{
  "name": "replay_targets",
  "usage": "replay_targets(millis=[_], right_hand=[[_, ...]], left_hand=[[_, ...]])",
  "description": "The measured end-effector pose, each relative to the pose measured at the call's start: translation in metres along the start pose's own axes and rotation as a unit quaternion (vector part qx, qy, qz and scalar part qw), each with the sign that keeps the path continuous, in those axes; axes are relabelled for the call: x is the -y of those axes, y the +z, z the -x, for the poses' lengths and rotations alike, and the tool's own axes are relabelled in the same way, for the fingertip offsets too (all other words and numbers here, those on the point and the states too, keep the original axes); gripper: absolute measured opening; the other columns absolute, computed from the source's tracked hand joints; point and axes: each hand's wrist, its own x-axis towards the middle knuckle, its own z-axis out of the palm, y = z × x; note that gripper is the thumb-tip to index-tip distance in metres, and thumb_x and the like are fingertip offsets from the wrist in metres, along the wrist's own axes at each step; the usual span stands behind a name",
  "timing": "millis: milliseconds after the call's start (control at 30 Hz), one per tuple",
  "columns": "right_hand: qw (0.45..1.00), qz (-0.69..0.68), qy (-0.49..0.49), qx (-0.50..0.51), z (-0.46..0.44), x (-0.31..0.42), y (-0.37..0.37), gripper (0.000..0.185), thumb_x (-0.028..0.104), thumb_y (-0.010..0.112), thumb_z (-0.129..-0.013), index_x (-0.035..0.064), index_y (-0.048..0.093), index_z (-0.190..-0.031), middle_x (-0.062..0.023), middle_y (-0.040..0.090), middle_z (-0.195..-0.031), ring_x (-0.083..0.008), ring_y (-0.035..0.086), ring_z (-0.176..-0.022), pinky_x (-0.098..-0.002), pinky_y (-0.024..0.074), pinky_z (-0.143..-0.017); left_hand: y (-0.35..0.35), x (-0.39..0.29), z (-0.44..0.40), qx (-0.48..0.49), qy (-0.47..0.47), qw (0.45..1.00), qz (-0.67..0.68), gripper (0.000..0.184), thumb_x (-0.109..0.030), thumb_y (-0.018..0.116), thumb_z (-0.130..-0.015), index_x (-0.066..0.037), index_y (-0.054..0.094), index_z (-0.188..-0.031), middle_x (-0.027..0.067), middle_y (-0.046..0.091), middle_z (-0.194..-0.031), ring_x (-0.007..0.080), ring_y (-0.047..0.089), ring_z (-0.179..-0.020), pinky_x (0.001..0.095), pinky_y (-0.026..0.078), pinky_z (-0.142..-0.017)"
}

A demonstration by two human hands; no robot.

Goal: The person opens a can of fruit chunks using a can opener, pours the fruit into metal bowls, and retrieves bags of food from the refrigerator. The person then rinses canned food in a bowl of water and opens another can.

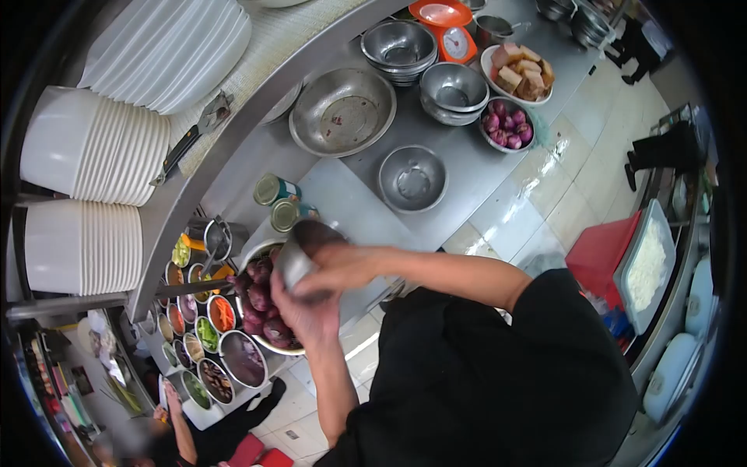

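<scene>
My left hand [310,305] is wrapped round a small steel bowl [291,263], which is tilted and blurred by motion. My right hand [344,267] is at the bowl's near side; its fingers are smeared and partly hidden, so I cannot tell what they hold. A dark reddish-brown patch shows at the bowl's far side, too blurred to name. Just beyond and partly under the bowl is a basin of purple onions [259,297]. Two tins stand beside the hands, one green-labelled tin [271,189] and another tin [289,214]. A white cutting board [342,194] lies behind the bowl.
On the steel counter are a wide steel basin [343,113], an empty steel bowl [412,179], a bowl of shallots [506,126], meat chunks [523,73] and an orange scale [453,37]. Ingredient tubs [222,314] stand left, below stacked white dishes [101,148]. Other people are nearby.
</scene>
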Motion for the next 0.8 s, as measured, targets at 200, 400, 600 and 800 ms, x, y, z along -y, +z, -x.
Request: replay_targets(millis=[200, 400, 600, 800], right_hand=[[0.908, -0.282, -0.087, -0.297, 0.062, -0.154, -0.068, 0.052, 0.03, 0.065, -0.083, -0.0012, 0.059, -0.124, -0.0126, 0.065, -0.116, -0.0202, 0.059, -0.108, -0.0328, 0.0434, -0.097], [0.933, -0.218, -0.059, -0.281, 0.097, -0.158, -0.109, 0.045, 0.028, 0.062, -0.085, -0.0022, 0.062, -0.118, -0.0116, 0.067, -0.11, -0.0196, 0.059, -0.103, -0.032, 0.0442, -0.093], [0.943, -0.047, 0.011, -0.331, 0.122, -0.146, -0.123, 0.042, 0.031, 0.061, -0.086, -0.0031, 0.063, -0.112, -0.0206, 0.065, -0.11, -0.0391, 0.059, -0.104, -0.0394, 0.0452, -0.091], [0.876, 0.249, -0.065, -0.407, 0.154, -0.141, -0.118, 0.035, 0.024, 0.071, -0.078, 0.0053, 0.067, -0.107, -0.0142, 0.065, -0.1, -0.0318, 0.057, -0.107, -0.0485, 0.0362, -0.103]], left_hand=[[0.079, 0.109, -0.092, 0.112, 0.035, 0.974, -0.196, 0.071, -0.044, 0.062, -0.087, -0.012, 0.04, -0.147, 0.0129, 0.055, -0.127, 0.0286, 0.056, -0.116, 0.0399, 0.042, -0.101], [0.106, 0.144, -0.122, 0.048, 0.234, 0.848, -0.473, 0.073, -0.043, 0.07, -0.083, -0.015, 0.045, -0.146, 0.0212, 0.048, -0.126, 0.0361, 0.049, -0.121, 0.0406, 0.038, -0.103], [0.119, 0.135, -0.096, 0.038, 0.46, 0.677, -0.573, 0.067, -0.034, 0.072, -0.086, -0.013, 0.046, -0.144, 0.0237, 0.044, -0.128, 0.0353, 0.047, -0.119, 0.0404, 0.04, -0.101], [0.114, 0.138, -0.097, 0.054, 0.495, 0.668, -0.553, 0.073, -0.038, 0.074, -0.083, -0.009, 0.044, -0.144, 0.022, 0.043, -0.132, 0.0375, 0.046, -0.12, 0.0445, 0.04, -0.101]])
